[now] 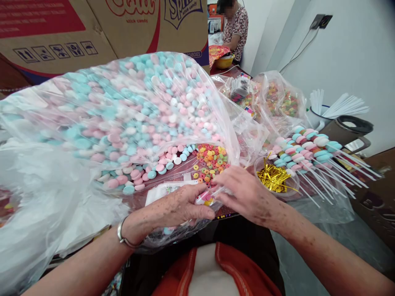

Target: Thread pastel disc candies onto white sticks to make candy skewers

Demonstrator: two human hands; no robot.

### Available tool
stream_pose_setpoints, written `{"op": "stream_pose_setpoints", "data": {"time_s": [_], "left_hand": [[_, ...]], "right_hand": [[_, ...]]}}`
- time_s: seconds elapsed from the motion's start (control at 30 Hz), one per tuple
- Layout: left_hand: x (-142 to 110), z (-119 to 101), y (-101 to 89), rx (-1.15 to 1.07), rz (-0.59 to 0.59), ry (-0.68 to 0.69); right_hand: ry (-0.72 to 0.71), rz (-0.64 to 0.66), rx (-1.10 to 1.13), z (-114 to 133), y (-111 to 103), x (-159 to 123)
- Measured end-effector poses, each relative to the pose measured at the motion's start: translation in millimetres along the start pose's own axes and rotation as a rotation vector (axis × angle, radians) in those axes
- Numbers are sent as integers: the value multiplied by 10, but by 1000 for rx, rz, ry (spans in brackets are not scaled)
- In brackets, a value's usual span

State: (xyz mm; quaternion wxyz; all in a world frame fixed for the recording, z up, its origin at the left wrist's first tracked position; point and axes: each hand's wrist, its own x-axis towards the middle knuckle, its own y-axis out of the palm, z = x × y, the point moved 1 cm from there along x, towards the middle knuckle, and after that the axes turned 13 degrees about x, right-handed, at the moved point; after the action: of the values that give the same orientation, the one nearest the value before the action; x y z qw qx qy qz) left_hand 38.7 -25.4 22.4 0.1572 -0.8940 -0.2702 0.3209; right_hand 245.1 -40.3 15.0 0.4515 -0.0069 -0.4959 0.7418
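Observation:
My left hand (pixel 185 202), a metal bangle at its wrist, holds a small clear bag (pixel 204 198) with pink print and something yellow in it. My right hand (pixel 243 193) is closed at the bag's other end, its fingertips slightly blurred. Just beyond my fingers lies a pile of small ring candies (pixel 210 158) in orange, yellow, red and green. A large clear bag (pixel 148 107) of pink, blue and white candies spreads behind, some spilling out at its mouth. White printed packets (pixel 168 189) lie beside my left hand.
Right of my right hand, a round tub holds gold twist ties (pixel 274 177). Stacked candy sticks (pixel 305 150) lie past it, near a mug (pixel 352 127) and white sticks (pixel 345 106). Cardboard boxes (pixel 101 33) stand behind; another person (pixel 237 28) sits at the back.

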Motion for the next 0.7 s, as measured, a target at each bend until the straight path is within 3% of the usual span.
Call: {"op": "stream_pose_setpoints", "data": {"time_s": [0.1, 0.33, 0.57, 0.7], "left_hand": [[-25, -24, -17, 9, -88, -9], [73, 31, 86, 36, -238, 8], [112, -127, 75, 147, -547, 60], [150, -176, 88, -19, -513, 8]], "right_hand": [[82, -156, 5, -79, -55, -17], [-9, -47, 156, -86, 58, 4], [557, -215, 874, 79, 315, 23], [634, -247, 1022, 113, 433, 26]]}}
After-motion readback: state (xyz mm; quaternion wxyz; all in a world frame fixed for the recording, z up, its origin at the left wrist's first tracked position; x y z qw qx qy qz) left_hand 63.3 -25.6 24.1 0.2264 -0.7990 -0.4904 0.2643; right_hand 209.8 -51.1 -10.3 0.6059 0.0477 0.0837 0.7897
